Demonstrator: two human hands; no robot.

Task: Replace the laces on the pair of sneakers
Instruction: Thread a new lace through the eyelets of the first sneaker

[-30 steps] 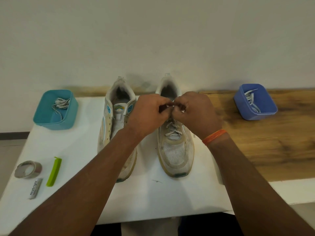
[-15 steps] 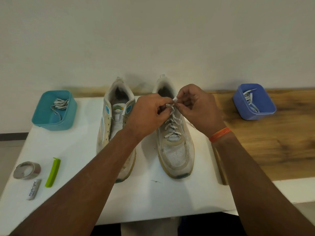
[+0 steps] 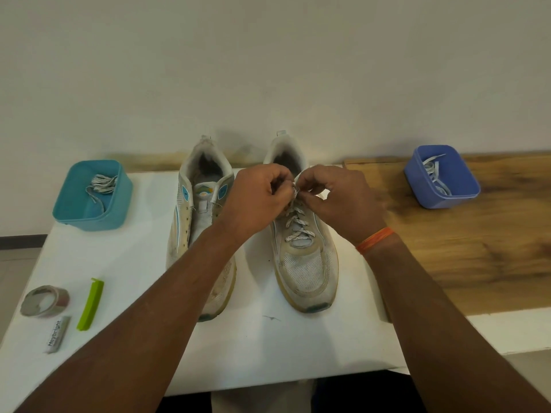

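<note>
Two worn white sneakers stand side by side on the white table, toes toward me. The left sneaker (image 3: pixel 193 222) has no lace in its eyelets. The right sneaker (image 3: pixel 307 263) carries a speckled white lace (image 3: pixel 298 225) crossed through its eyelets. My left hand (image 3: pixel 256 198) and my right hand (image 3: pixel 337 198) meet over its tongue, each pinching a lace end near the top eyelets. The upper part of the lace is hidden behind my fingers.
A teal bin (image 3: pixel 92 198) with a bundled lace sits back left. A blue bin (image 3: pixel 441 177) with laces rests on the wooden board (image 3: pixel 477 242) at the right. A tape roll (image 3: pixel 44 301), a green clip (image 3: pixel 91 304) and a small silver tube (image 3: pixel 58 333) lie front left.
Both hands stayed over the right sneaker's top eyelets, shifting a little as they work the lace ends; more of the crossed lace shows below them than a second ago.
</note>
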